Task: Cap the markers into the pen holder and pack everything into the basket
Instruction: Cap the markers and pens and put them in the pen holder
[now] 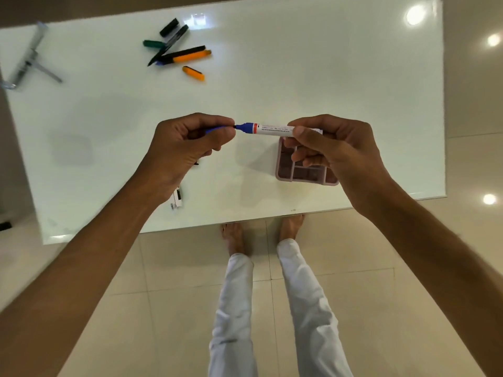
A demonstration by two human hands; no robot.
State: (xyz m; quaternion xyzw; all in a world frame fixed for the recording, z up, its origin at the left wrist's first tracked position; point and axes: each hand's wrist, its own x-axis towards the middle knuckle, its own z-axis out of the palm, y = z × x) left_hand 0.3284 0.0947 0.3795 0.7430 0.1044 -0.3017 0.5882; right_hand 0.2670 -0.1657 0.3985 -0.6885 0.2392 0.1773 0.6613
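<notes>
My right hand grips a white marker with a blue tip that points left. My left hand holds its blue cap, whose mouth sits right at the marker's tip. Both are held above the glass table. Under my right hand stands a pink pen holder with several compartments, partly hidden by my fingers. At the far side lies a pile of markers and caps: a black and orange marker, a thin black pen, a green cap, a black cap and an orange cap.
A white and black marker lies under my left wrist near the table's front edge. A metal bracket shows through the glass at the far left. My feet stand on the tiled floor below the front edge. No basket is in view.
</notes>
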